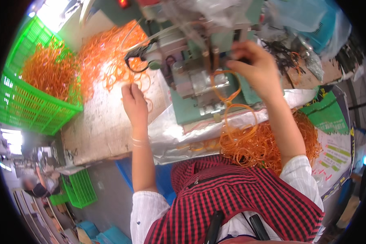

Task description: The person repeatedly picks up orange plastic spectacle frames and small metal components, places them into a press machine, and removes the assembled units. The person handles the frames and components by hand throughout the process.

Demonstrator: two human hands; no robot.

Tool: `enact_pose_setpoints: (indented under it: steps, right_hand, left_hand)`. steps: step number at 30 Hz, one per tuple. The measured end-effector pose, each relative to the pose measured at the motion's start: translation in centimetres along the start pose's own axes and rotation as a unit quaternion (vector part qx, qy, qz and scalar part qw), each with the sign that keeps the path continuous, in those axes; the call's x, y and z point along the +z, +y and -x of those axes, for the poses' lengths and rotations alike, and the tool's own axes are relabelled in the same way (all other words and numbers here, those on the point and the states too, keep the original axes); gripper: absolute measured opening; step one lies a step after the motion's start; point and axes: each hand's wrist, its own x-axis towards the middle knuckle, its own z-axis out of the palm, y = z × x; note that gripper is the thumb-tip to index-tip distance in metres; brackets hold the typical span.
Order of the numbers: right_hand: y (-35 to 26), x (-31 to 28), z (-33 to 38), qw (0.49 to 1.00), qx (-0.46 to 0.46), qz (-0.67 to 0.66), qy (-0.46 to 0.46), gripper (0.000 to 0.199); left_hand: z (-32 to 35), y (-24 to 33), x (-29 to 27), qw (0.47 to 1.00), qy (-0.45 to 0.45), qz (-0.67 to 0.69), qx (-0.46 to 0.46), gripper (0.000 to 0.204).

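Note:
My left hand (pixel 134 101) is closed, its fingertips pinching an orange plastic loop (pixel 149 105) at the edge of a loose pile of orange loops (pixel 110 55) on the table. My right hand (pixel 256 67) is raised beside the middle of a green bench machine (pixel 183 110). Its thumb and fingers are apart and slightly blurred, with nothing visible between them. Just below that thumb, an orange loop (pixel 240 87) lies across the machine's metal fixture (pixel 197 79). A second loop (pixel 256 116) joins it and hangs over the front edge.
A green plastic basket (pixel 40 110) full of orange loops stands at the left. More loops (pixel 248 148) are heaped by my lap. Dark strands (pixel 278 51) and plastic bags lie at the right. A person (pixel 38 187) is in the left background, near a green crate (pixel 80 189).

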Motion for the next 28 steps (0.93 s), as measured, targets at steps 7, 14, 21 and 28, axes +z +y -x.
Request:
enact_pose_setpoints:
  steps: [7,14,21,28]
  right_hand:
    - [1.6,2.2,0.5,0.996,0.009,-0.085,0.005,0.053]
    - [-0.2,2.6,0.5,0.983,0.032,-0.18,-0.018,0.047]
    - [-1.8,3.2,3.4,0.986,-0.02,-0.163,0.005,0.052]
    - [7.8,-4.9,2.0,0.954,-0.067,0.171,0.237,0.049]
  left_hand:
    - [4.3,-2.5,1.6,0.968,0.017,0.248,-0.035,0.008]
    - [1.7,13.2,-0.1,0.883,0.069,0.379,0.269,0.015]
    - [1.7,14.0,0.4,0.883,0.033,0.328,0.334,0.011]
    - [6.1,12.7,4.4,0.789,-0.093,0.063,0.604,0.034]
